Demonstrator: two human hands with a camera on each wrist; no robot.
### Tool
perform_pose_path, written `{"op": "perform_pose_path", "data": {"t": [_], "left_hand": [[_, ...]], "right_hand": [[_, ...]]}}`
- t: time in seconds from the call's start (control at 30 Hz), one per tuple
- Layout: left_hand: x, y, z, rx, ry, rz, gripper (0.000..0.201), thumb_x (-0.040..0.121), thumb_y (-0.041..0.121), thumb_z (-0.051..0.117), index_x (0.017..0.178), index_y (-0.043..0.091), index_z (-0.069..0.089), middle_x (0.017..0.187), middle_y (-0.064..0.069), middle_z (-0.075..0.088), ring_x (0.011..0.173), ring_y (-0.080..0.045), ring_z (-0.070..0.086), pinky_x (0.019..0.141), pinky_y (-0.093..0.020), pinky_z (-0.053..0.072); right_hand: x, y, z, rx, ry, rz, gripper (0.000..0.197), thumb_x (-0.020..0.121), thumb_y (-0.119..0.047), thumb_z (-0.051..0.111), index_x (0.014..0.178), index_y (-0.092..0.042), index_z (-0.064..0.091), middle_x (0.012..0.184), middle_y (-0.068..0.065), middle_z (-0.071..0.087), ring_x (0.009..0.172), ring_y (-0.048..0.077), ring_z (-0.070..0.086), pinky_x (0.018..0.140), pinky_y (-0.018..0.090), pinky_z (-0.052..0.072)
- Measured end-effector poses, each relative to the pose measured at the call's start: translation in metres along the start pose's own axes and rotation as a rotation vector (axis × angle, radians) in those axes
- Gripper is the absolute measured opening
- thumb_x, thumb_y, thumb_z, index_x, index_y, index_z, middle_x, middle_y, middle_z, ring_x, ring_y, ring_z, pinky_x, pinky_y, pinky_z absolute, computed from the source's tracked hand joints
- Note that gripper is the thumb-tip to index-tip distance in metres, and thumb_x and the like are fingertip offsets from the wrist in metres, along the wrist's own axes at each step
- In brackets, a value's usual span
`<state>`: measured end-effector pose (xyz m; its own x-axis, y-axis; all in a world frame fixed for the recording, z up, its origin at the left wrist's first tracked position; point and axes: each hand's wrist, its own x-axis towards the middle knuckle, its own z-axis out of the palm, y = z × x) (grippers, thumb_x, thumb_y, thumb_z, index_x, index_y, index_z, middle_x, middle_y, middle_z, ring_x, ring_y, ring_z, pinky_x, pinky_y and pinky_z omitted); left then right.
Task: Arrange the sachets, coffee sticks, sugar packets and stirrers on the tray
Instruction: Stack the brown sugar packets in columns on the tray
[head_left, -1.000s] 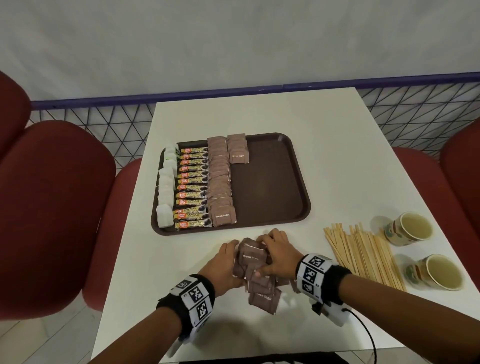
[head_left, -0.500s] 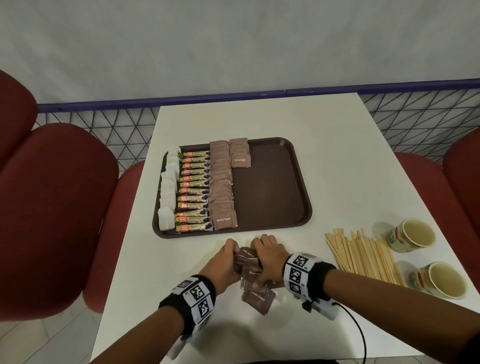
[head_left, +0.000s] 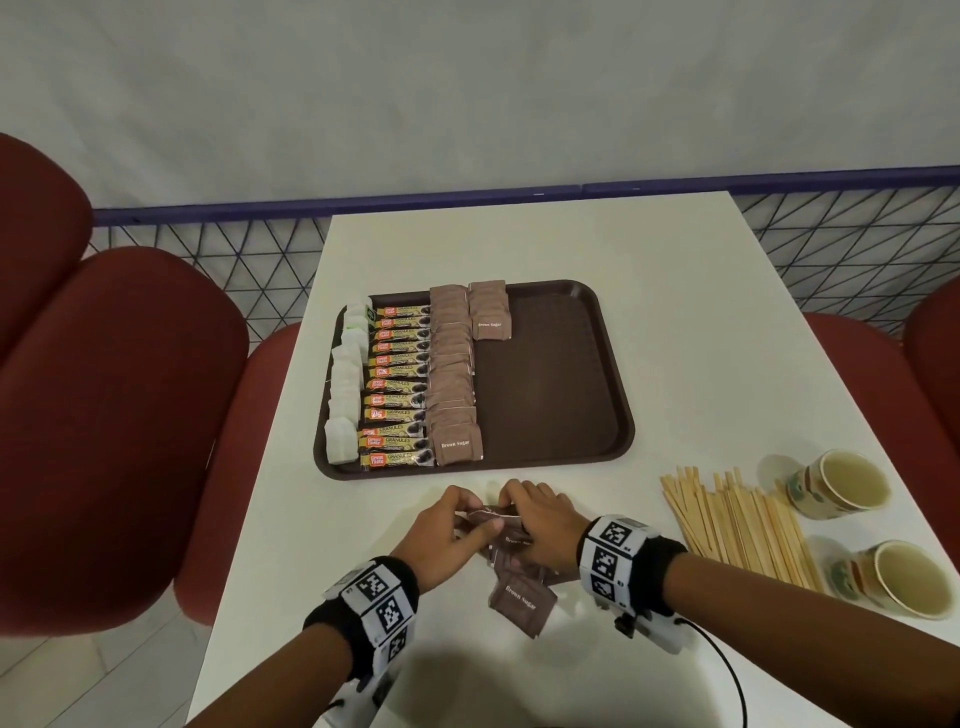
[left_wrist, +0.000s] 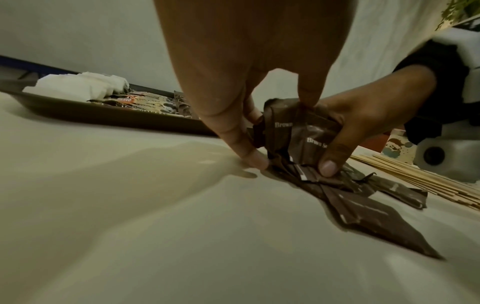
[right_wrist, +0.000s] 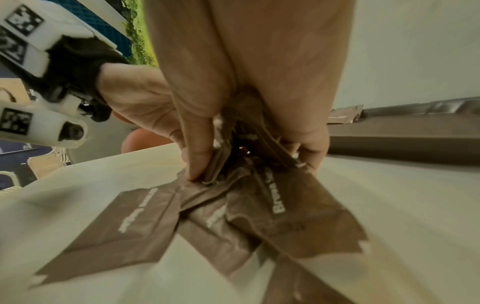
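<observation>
White table (head_left: 675, 332), red chairs either side; both hands gathering loose brown sugar packets.

Left hand (head_left: 441, 535) and right hand (head_left: 540, 530) pinch the same bunch of sugar packets (head_left: 498, 525) between them, probably squaring it for the short second column; the count is unclear. More packets lie under the right palm. Tray (head_left: 613, 447) just beyond the fingertips, its right part bare. Stirrers (head_left: 737, 525) right of the right wrist, untouched.
</observation>
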<state>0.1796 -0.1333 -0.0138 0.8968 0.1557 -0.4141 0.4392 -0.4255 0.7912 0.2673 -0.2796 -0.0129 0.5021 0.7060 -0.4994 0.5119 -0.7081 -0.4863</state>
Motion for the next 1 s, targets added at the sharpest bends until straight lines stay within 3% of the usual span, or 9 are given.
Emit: {"op": "perform_pose_path", "data": {"t": [0.2,0.33,0.43,0.53,0.7,0.83,0.9,1.0], "left_hand": [[0.004,0.001,0.008,-0.103,0.042,-0.061,0.036,0.083,0.049,0.061,0.093,0.016,0.053,0.094,-0.002,0.067,0.086,-0.015,0.064,0.079,-0.028,0.053],[0.008,-0.001,0.008,-0.119,0.027,-0.048,0.037,0.081,0.048,0.064,0.089,0.016,0.048,0.091,-0.011,0.069,0.083,-0.026,0.067,0.08,-0.04,0.056],[0.009,0.0,0.004,-0.079,-0.039,0.0,0.03,0.085,0.042,0.062,0.092,0.019,0.044,0.089,-0.003,0.065,0.077,-0.016,0.065,0.074,-0.027,0.053],[0.009,0.004,0.0,0.028,-0.116,0.071,0.031,0.084,0.038,0.064,0.103,0.024,0.043,0.095,0.01,0.058,0.082,0.0,0.056,0.07,-0.012,0.043],[0.012,0.007,-0.004,0.022,-0.012,0.085,0.016,0.093,0.035,0.051,0.1,0.02,0.05,0.093,0.004,0.063,0.084,-0.01,0.06,0.067,-0.01,0.042],[0.012,0.003,-0.011,-0.066,0.092,0.037,0.033,0.096,0.033,0.045,0.126,0.019,0.051,0.114,0.002,0.065,0.101,-0.011,0.062,0.079,-0.01,0.045],[0.011,-0.001,-0.015,-0.086,0.136,-0.003,0.037,0.096,0.033,0.046,0.13,0.019,0.05,0.117,0.001,0.064,0.103,-0.01,0.06,0.084,-0.014,0.044],[0.01,-0.004,-0.021,-0.138,0.195,-0.04,0.032,0.096,0.026,0.048,0.128,0.019,0.051,0.111,0.002,0.063,0.092,-0.001,0.058,0.072,-0.008,0.042]], "right_hand": [[-0.001,0.0,-0.001,0.059,0.018,-0.019,0.057,0.08,-0.013,0.062,0.128,-0.015,0.032,0.131,0.006,0.044,0.119,0.026,0.043,0.098,0.037,0.032],[-0.002,-0.001,0.0,0.173,0.033,-0.062,0.047,0.08,-0.009,0.059,0.122,-0.011,0.039,0.126,0.009,0.046,0.11,0.029,0.052,0.087,0.034,0.042],[0.0,0.002,-0.006,0.232,0.04,-0.043,0.04,0.081,-0.014,0.061,0.118,-0.011,0.047,0.121,0.009,0.049,0.108,0.028,0.054,0.088,0.032,0.043],[0.001,0.004,-0.016,0.28,0.035,-0.059,0.042,0.08,-0.019,0.066,0.117,-0.01,0.05,0.119,0.01,0.053,0.108,0.025,0.054,0.09,0.03,0.043],[-0.002,0.006,-0.019,0.474,0.031,-0.092,0.056,0.077,-0.006,0.067,0.125,-0.015,0.039,0.112,0.009,0.06,0.101,0.02,0.059,0.088,0.03,0.048],[-0.001,0.017,-0.021,0.551,0.051,-0.047,0.058,0.076,0.002,0.064,0.123,-0.019,0.038,0.092,0.005,0.056,0.083,0.016,0.057,0.079,0.031,0.048],[-0.002,0.024,-0.025,0.645,0.084,-0.055,0.052,0.074,0.002,0.068,0.113,-0.024,0.044,0.096,0.006,0.058,0.088,0.016,0.057,0.086,0.034,0.049],[-0.002,0.03,-0.036,0.739,0.148,-0.061,0.047,0.073,0.004,0.07,0.1,-0.028,0.049,0.106,0.002,0.059,0.098,0.017,0.058,0.092,0.031,0.048]]}}
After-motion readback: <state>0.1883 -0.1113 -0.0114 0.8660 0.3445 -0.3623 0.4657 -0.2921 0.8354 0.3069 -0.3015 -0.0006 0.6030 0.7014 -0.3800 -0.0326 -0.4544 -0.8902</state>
